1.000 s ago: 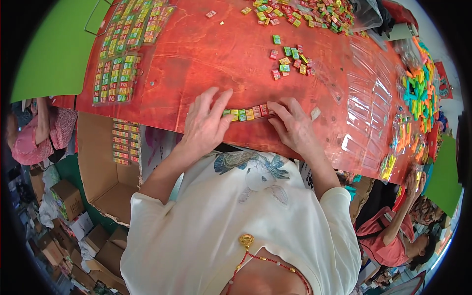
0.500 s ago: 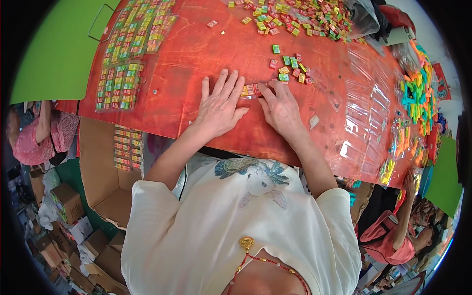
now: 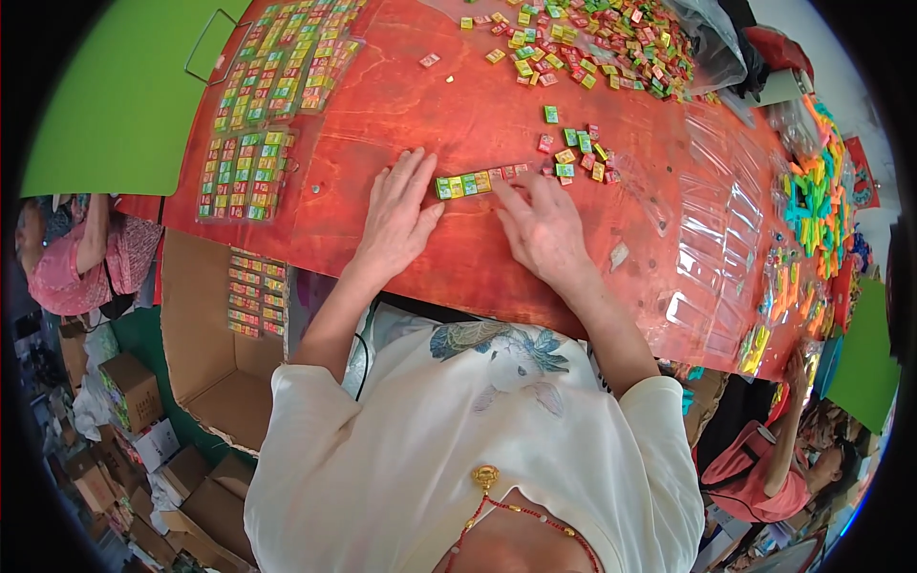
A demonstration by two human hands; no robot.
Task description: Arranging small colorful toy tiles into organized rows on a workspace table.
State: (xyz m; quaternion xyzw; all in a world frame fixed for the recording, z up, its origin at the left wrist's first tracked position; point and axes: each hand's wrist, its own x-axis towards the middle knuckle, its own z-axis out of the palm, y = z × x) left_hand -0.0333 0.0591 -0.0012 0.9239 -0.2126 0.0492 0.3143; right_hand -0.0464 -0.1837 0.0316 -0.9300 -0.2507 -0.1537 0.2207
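Candies, small square wrapped ones in green, yellow and red, lay in a short row [image 3: 478, 180] on the red plastic-covered table [image 3: 401, 105], between both hands. The left hand [image 3: 396, 218] rested flat with fingers spread, its fingertips touching the row's left end; nothing was gripped. The right hand [image 3: 543, 224] also lay open, palm down, fingers against the row's right end, holding nothing. Such pieces looked light, stiff and slick in their wrappers, so they would likely slide easily and be best pressed together from the two ends. Just beyond sat a loose cluster of similar candies [image 3: 575, 153], with a large heap [image 3: 602, 43] farther off. Filled clear packets [image 3: 258, 124] lay well to the left.
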